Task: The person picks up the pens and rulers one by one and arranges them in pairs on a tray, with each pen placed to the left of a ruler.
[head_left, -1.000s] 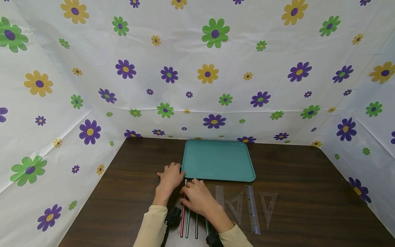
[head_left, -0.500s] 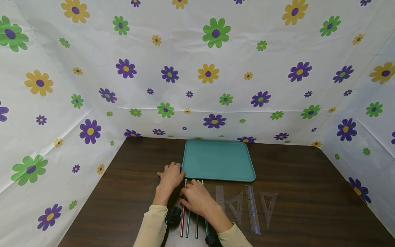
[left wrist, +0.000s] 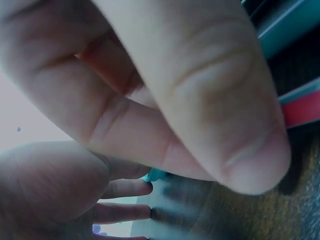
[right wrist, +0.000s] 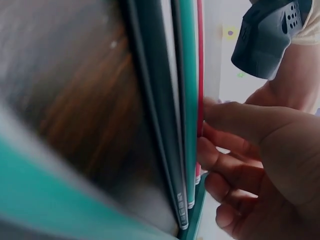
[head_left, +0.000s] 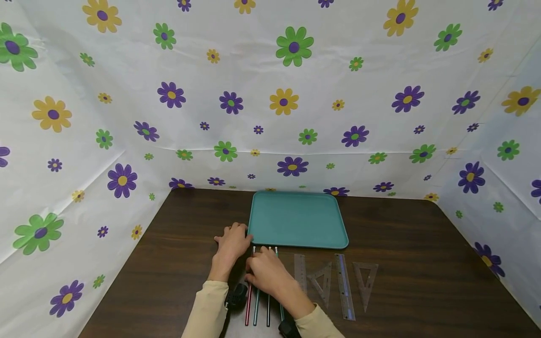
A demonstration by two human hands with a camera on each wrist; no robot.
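Head view is showing a dark brown, wood-looking surface [head_left: 405, 263] with things lying across it. On the far left, the left hand [head_left: 232, 244] is resting with loose fingers just beside a flat teal tray [head_left: 297, 220], gripping nothing. Next, a long, thin, shiny red pencil [head_left: 248, 307] is lying in front of the tray. Reaching over it, the right hand [head_left: 268, 270] looks to be pinching this red pencil with thumb and fingers. Going right, a shiny green pencil [head_left: 256, 310], a shiny black pencil [head_left: 268, 312] and a second green pencil [head_left: 282, 312] are lying close by, partly hidden by the right hand. Farther right, a clear plastic ruler with a blue strip [head_left: 345, 286] is lying well apart from the red pencil. For doing this well, the fingertips should be squeezing softly, and the palm should be floating high so the other pencils are not rolling.
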